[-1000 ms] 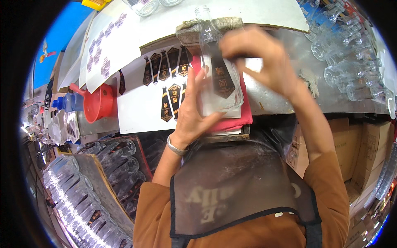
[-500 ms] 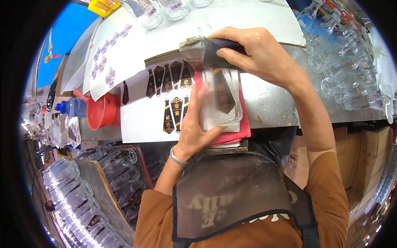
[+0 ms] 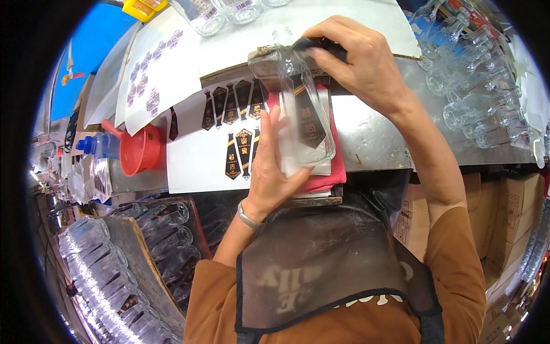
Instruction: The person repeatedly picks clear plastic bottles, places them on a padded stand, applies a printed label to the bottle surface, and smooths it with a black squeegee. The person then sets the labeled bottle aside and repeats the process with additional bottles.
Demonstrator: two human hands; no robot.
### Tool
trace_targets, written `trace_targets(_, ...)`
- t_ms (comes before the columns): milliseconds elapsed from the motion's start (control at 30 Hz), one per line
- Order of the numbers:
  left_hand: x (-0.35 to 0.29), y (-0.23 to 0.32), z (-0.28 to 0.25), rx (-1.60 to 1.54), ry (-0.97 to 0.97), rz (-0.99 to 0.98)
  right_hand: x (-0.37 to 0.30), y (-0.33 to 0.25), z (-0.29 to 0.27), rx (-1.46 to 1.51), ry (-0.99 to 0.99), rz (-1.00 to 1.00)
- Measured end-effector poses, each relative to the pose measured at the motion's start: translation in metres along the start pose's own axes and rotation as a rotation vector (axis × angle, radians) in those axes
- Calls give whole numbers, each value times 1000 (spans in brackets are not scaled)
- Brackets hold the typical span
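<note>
Bottle (image 3: 306,106) of clear glass with black tie-shaped label (image 3: 312,123), lying above red cloth (image 3: 329,182), neck across grey folded cloth (image 3: 265,66); left hand (image 3: 269,175) spread alongside, thumb near base; right hand (image 3: 361,63) pinching black flat tool (image 3: 329,46) by neck.

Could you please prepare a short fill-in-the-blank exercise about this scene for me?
1. The person's ____ hand holds a dark tool.
2. The main colour of the tie-shaped label on the clear glass bottle near the tool is ____.
3. The metal bracelet is around the person's ____ wrist.
4. The plastic pan with a handle, at the left of the bench, is ____ in colour.

Missing words: right; black; left; red.
</note>
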State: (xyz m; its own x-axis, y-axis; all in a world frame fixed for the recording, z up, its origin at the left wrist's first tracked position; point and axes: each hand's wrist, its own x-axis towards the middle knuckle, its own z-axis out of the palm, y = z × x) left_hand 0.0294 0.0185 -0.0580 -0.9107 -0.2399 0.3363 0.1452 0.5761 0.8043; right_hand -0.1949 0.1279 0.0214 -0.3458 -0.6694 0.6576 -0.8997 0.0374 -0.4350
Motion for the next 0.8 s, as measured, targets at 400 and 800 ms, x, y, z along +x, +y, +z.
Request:
trace_targets(400, 3, 10, 12, -133, 68, -57, -123, -20, -6, 1036, -256, 1032)
trace_targets(800, -6, -8, -9, 154, -44, 40, -101, -80, -4, 123, -307, 543)
